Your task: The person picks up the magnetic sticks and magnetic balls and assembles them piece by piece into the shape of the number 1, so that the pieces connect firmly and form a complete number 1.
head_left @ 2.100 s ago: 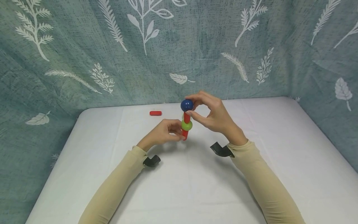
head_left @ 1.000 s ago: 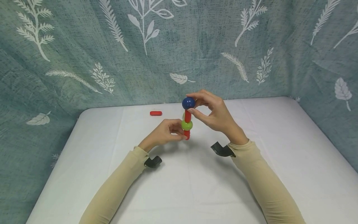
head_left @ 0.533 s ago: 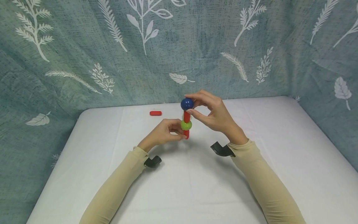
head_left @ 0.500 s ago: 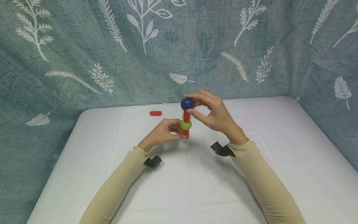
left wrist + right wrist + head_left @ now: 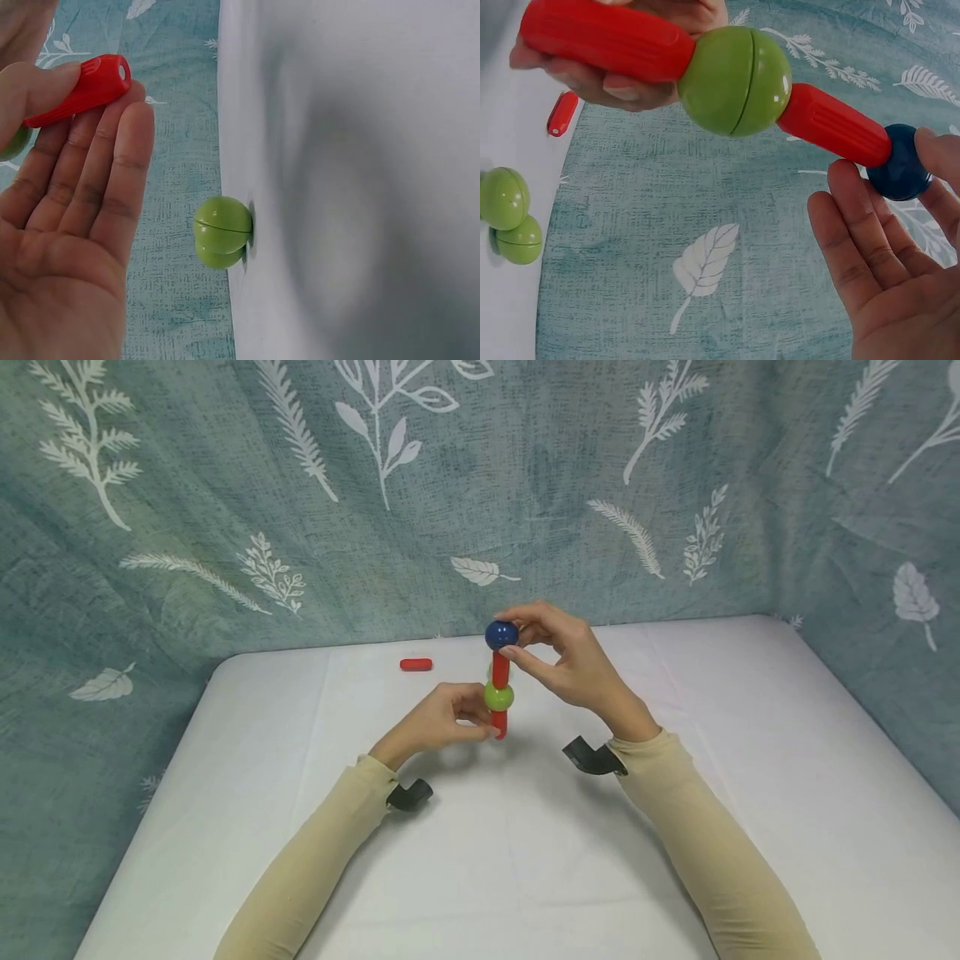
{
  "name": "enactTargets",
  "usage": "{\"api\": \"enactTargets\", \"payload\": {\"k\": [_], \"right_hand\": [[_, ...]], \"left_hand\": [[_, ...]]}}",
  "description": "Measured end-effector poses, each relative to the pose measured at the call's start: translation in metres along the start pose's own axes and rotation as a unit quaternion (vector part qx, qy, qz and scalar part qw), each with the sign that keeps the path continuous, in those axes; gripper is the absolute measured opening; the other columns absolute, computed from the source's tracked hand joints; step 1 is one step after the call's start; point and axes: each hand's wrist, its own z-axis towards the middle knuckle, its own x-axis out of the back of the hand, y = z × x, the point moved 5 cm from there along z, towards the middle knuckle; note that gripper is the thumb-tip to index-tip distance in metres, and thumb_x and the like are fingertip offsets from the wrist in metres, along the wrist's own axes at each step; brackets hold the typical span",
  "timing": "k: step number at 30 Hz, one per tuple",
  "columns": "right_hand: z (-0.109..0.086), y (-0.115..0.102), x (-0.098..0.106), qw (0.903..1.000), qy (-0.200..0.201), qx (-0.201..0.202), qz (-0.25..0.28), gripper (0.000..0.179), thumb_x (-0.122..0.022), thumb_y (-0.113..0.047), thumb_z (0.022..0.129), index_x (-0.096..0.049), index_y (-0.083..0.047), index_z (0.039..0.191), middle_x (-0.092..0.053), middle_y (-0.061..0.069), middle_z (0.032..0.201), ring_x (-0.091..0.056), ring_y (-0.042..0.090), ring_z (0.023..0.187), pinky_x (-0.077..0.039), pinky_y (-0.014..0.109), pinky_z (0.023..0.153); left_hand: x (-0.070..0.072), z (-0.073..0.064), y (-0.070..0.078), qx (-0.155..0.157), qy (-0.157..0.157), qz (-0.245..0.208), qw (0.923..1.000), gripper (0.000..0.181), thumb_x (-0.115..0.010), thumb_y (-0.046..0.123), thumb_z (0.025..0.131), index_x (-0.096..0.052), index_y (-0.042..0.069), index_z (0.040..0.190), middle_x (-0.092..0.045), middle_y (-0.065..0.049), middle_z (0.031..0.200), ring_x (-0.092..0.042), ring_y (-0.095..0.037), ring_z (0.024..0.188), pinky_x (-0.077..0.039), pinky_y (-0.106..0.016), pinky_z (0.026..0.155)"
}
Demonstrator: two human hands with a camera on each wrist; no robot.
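With my left hand I pinch a red, ridged rod between thumb and straight fingers. Above it sits a glossy green ball with a seam, then a second red, ridged rod, and on top a glossy dark-blue ball, all joined in one line. My right hand pinches the blue ball between thumb and fingertips. I hold the whole piece in the air, its lower end apart from the white-covered worktop. Beyond it, two loose green balls rest close together, and a loose red rod lies off to the left.
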Motion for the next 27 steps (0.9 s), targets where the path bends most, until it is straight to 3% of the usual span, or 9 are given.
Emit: {"api": "enactTargets", "payload": {"k": [7, 15, 23, 27], "right_hand": [[-0.002, 0.01, -0.002, 0.9996, -0.01, -0.026, 0.006, 0.037, -0.069, 0.005, 0.086, -0.061, 0.0, 0.123, -0.065, 0.014, 0.104, -0.064, 0.012, 0.082, -0.054, 0.021, 0.084], [-0.004, 0.022, -0.005, 0.9992, -0.015, -0.038, 0.001, 0.035, -0.069, 0.001, 0.088, -0.062, -0.003, 0.123, -0.066, 0.012, 0.098, -0.064, 0.013, 0.079, -0.054, 0.021, 0.081], [-0.008, 0.035, -0.017, 0.9972, -0.041, -0.062, -0.004, 0.034, -0.069, -0.005, 0.09, -0.062, -0.005, 0.124, -0.069, 0.009, 0.099, -0.064, 0.014, 0.077, -0.055, 0.024, 0.079], [-0.009, 0.038, -0.022, 0.9962, -0.05, -0.07, -0.01, 0.033, -0.069, -0.008, 0.091, -0.062, -0.006, 0.124, -0.07, 0.008, 0.099, -0.065, 0.014, 0.076, -0.055, 0.025, 0.079]], "left_hand": [[-0.005, -0.005, -0.003, 0.017, 0.005, -0.005, 0.9998, 0.039, -0.071, 0.001, 0.085, -0.061, 0.003, 0.123, -0.072, -0.015, 0.099, -0.071, -0.021, 0.09, -0.057, -0.035, 0.088], [-0.009, -0.011, -0.003, 0.036, 0.035, -0.006, 0.9987, 0.03, -0.069, 0.011, 0.092, -0.063, 0.006, 0.12, -0.071, -0.012, 0.103, -0.069, -0.019, 0.094, -0.055, -0.032, 0.091], [-0.016, -0.019, -0.009, 0.061, 0.011, -0.007, 0.998, 0.026, -0.066, 0.011, 0.094, -0.063, 0.002, 0.117, -0.072, -0.014, 0.101, -0.069, -0.025, 0.087, -0.056, -0.029, 0.079], [-0.019, -0.021, -0.011, 0.071, -0.001, -0.004, 0.9974, 0.02, -0.066, 0.014, 0.094, -0.064, 0.006, 0.112, -0.072, -0.011, 0.098, -0.069, -0.027, 0.084, -0.055, -0.03, 0.077]]}}
